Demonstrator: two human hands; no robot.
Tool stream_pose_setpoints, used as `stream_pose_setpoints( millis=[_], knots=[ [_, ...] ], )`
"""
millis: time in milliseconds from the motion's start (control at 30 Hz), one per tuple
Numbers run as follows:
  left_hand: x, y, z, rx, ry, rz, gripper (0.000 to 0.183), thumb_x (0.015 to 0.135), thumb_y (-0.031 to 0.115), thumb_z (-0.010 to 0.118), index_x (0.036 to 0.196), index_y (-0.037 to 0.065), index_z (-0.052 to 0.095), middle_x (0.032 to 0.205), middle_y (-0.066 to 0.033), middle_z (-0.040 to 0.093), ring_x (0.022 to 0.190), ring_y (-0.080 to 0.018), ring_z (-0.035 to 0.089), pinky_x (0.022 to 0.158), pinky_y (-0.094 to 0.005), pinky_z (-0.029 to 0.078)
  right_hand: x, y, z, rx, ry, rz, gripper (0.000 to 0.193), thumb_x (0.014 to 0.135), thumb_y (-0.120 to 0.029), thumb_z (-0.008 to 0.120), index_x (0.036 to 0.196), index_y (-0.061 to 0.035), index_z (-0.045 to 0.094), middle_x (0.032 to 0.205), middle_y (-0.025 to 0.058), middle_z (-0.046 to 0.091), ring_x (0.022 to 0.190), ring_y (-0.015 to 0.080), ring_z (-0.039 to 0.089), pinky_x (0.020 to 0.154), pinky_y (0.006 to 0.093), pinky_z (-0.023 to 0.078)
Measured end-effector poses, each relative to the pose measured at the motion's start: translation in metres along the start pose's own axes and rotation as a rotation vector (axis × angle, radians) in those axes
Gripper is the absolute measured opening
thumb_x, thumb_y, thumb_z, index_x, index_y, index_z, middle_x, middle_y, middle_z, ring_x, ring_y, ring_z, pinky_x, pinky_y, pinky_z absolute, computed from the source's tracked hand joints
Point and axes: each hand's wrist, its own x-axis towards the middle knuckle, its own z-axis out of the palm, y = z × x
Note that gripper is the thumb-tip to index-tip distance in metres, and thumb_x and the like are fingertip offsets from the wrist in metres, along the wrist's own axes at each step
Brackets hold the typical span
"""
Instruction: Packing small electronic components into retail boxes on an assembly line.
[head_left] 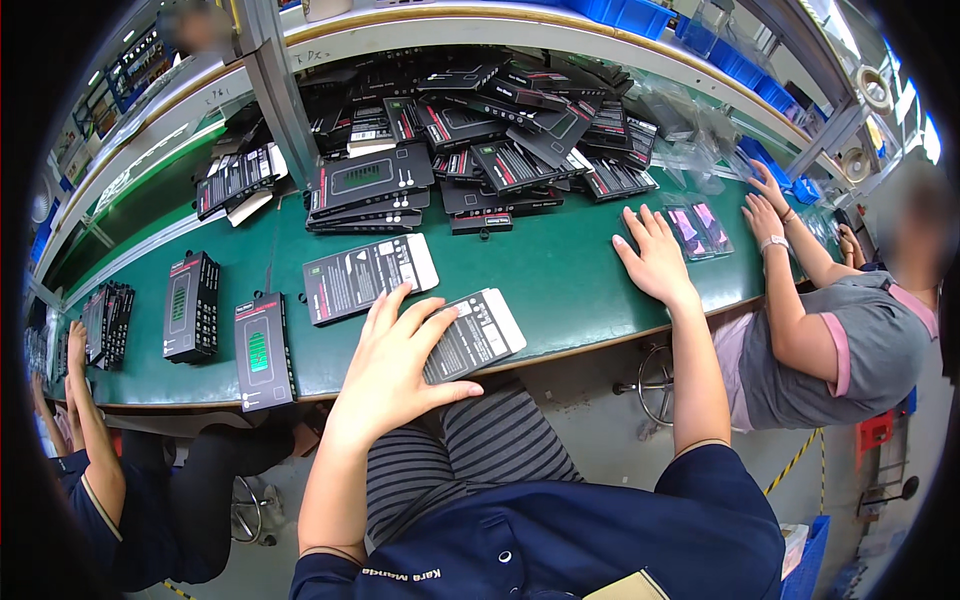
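Observation:
My left hand (400, 365) is over the near edge of the green table, fingers spread. Its fingertips reach over the left part of a flat black carton (480, 335) with a white end flap sticking out to the right; whether they touch it I cannot tell. Just beyond, another black carton (365, 280) lies back side up, its white flap also out. My right hand (650, 255) rests palm down on the table, fingers stretched and holding nothing. Beside its fingers is a clear plastic tray (700, 228) with pink pieces in it.
A large heap of black cartons (530, 130) fills the table's back, with a neat stack (370, 180) at its left. More stacked cartons (190, 305) and a single carton (262, 350) stand left. Co-workers sit on both sides; one's hands (770, 215) are at right. A metal post (275, 90) rises behind.

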Motion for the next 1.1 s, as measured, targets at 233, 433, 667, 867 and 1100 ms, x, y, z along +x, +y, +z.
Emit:
stream_pose_setpoints(
  millis=[233, 433, 667, 867, 1100],
  knots=[
    [0.011, -0.008, 0.002, -0.048, -0.012, 0.066, 0.073, 0.072, 0.051, 0.080, 0.127, 0.006, 0.061, 0.130, -0.0122, 0.058, 0.137, -0.0394, 0.040, 0.117, -0.0557, 0.025, -0.004, -0.011, 0.002, 0.002, 0.038, -0.061, 0.051, 0.099, -0.037, 0.051, 0.144, -0.0134, 0.050, 0.152, 0.0253, 0.039, 0.141, 0.0428, 0.035, 0.115, 0.0474, 0.031],
    [0.009, -0.008, 0.007, -0.036, 0.067, 0.084, 0.069, 0.071, 0.049, 0.081, 0.122, 0.005, 0.063, 0.128, -0.0118, 0.059, 0.136, -0.0367, 0.041, 0.118, -0.0549, 0.025, -0.022, -0.054, 0.010, 0.143, 0.155, -0.197, 0.051, 0.088, -0.024, 0.057, 0.137, -0.0125, 0.057, 0.144, 0.0342, 0.043, 0.134, 0.0472, 0.042, 0.112, 0.0497, 0.036],
    [0.010, -0.008, 0.002, -0.042, 0.057, 0.083, 0.069, 0.063, 0.035, 0.084, 0.118, 0.000, 0.061, 0.117, -0.0118, 0.061, 0.113, -0.0320, 0.053, 0.103, -0.0452, 0.039, -0.051, -0.129, -0.005, 0.330, 0.170, -0.183, 0.050, 0.073, -0.018, 0.068, 0.123, -0.0112, 0.067, 0.141, 0.0293, 0.044, 0.125, 0.0453, 0.048, 0.107, 0.0482, 0.041],
    [0.014, -0.014, 0.004, -0.059, 0.040, 0.100, 0.079, 0.058, 0.041, 0.083, 0.122, 0.001, 0.061, 0.114, -0.0123, 0.059, 0.110, -0.0298, 0.053, 0.098, -0.0405, 0.039, -0.055, -0.120, -0.032, 0.787, -0.248, -0.836, 0.027, 0.068, -0.014, 0.077, 0.092, -0.0043, 0.070, 0.116, 0.0145, 0.062, 0.111, 0.0304, 0.059, 0.094, 0.0404, 0.048],
    [0.031, -0.003, 0.018, -0.055, 0.066, 0.256, 0.080, 0.056, 0.043, 0.084, 0.119, -0.001, 0.061, 0.108, -0.0131, 0.060, 0.106, -0.0282, 0.057, 0.097, -0.0407, 0.041, -0.051, -0.187, 0.006, 1.085, 0.267, -0.549, 0.007, 0.087, -0.006, 0.066, 0.084, 0.0004, 0.064, 0.107, 0.0133, 0.062, 0.106, 0.0299, 0.059, 0.094, 0.0375, 0.046]
  ],
)
